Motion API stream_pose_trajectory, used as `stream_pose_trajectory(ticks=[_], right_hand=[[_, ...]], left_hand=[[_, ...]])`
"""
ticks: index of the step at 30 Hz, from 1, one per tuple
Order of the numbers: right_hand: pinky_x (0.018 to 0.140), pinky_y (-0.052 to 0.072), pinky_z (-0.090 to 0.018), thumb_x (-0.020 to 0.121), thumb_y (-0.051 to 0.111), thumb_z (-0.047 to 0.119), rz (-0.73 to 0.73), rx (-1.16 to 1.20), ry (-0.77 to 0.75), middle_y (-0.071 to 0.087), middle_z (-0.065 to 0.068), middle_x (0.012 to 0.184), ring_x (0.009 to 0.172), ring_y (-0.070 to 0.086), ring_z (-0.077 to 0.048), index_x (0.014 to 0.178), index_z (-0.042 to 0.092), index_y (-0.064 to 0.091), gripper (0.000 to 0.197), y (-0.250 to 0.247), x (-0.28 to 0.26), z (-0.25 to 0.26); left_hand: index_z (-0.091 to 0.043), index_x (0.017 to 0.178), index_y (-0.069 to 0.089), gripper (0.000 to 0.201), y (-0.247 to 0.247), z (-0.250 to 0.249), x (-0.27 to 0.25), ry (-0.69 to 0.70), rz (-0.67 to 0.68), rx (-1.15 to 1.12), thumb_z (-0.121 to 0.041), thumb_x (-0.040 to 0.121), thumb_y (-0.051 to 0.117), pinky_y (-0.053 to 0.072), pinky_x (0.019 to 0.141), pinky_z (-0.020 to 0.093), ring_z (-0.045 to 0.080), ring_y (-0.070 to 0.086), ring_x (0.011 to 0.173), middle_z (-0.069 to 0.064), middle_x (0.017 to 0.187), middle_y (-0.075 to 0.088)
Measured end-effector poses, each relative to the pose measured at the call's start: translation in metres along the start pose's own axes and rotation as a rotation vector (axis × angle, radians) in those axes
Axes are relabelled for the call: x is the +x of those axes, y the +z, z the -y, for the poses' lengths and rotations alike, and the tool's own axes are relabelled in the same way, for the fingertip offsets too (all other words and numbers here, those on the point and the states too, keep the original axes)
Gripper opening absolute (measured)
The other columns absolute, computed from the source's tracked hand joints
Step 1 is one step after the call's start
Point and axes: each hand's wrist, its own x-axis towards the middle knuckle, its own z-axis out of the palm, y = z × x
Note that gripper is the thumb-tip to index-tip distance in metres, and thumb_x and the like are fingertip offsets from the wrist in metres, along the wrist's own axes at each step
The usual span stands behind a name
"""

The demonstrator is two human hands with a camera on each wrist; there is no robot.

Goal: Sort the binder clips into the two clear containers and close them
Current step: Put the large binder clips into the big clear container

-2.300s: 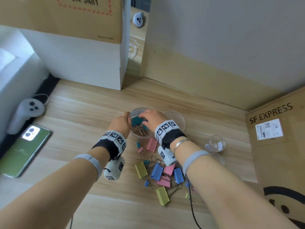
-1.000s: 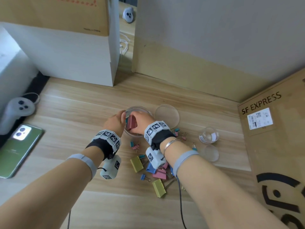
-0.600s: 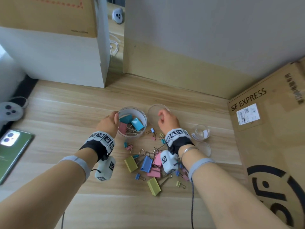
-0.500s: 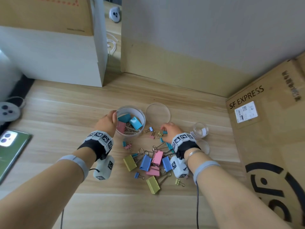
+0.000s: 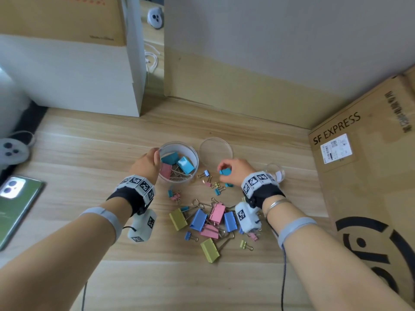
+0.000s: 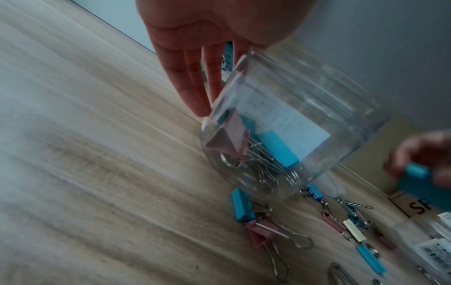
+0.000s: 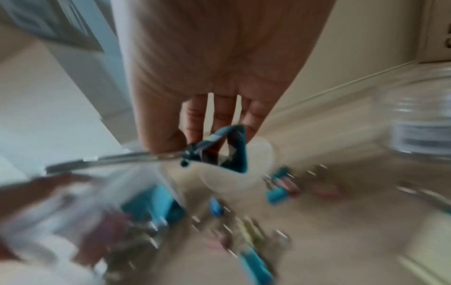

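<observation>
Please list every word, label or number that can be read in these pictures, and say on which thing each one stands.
"SF EXPRESS": printed on the cardboard box at the right.
White shipping label on that box: barcodes and print too small to read.
Vertical print near that box's upper right edge: too blurred to read.
Small print on the brown box at top left: too small to read.
Square black-and-white marker patterns on both wristbands: codes, not words.

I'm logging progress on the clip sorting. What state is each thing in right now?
large container: open, upright, three large clips inside
left hand: holds the large container's wall
right hand: pinches a teal clip
teal clip: lifted off the table
large lid: off, flat on the table
small container: open, looks empty
loose clips: unsorted on the table
</observation>
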Motion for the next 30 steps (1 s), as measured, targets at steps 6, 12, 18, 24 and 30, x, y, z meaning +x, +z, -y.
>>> stream_pose_trajectory(ticks=[6,12,18,24,30], right_hand=[[0.066,0.054,-0.026,0.085,0.059,0.027,-0.136,-0.050,-0.133,0.060,0.001,0.082,0.066,0.055,-0.014,0.086,0.016,0.054,0.012,-0.014,0.016,0.091],[0.062,0.045,-0.031,0.090,0.050,0.022,0.007,-0.577,-0.178,0.063,-0.007,0.099,0.085,0.061,-0.026,0.112,0.013,0.057,0.025,0.018,0.034,0.128],[0.068,0.044,-0.029,0.094,0.045,0.018,0.152,-0.640,-0.098,0.065,-0.007,0.106,0.085,0.059,-0.025,0.106,0.009,0.062,0.023,0.023,0.042,0.134],[0.070,0.044,-0.030,0.093,0.046,0.018,0.178,-0.747,-0.097,0.064,-0.004,0.101,0.091,0.061,-0.022,0.103,0.011,0.063,0.020,0.033,0.047,0.136],[0.064,0.046,-0.031,0.094,0.044,0.017,0.071,-0.575,-0.067,0.053,-0.003,0.073,0.072,0.054,-0.024,0.090,0.010,0.063,0.021,0.023,0.044,0.125]], left_hand=[[-0.012,0.127,0.045,0.041,0.000,-0.001,0.000,0.015,-0.005,-0.026,-0.028,0.100,0.020,0.042,0.076,0.036,0.038,0.060,0.100,0.024,0.116,0.062],[-0.016,0.129,0.044,0.043,0.002,0.007,0.004,0.022,-0.004,-0.018,-0.034,0.100,0.018,0.047,0.082,0.040,0.037,0.060,0.102,0.022,0.117,0.062],[-0.017,0.129,0.044,0.042,0.002,0.006,0.005,0.010,0.003,-0.009,-0.033,0.100,0.019,0.048,0.087,0.041,0.036,0.059,0.106,0.020,0.120,0.061],[-0.018,0.131,0.042,0.042,0.003,0.006,0.006,0.008,0.004,0.006,-0.034,0.100,0.019,0.049,0.088,0.042,0.036,0.060,0.106,0.019,0.121,0.060],[-0.014,0.129,0.043,0.041,0.003,0.006,0.007,0.010,0.014,0.006,-0.031,0.100,0.020,0.046,0.086,0.041,0.037,0.059,0.104,0.021,0.119,0.060]])
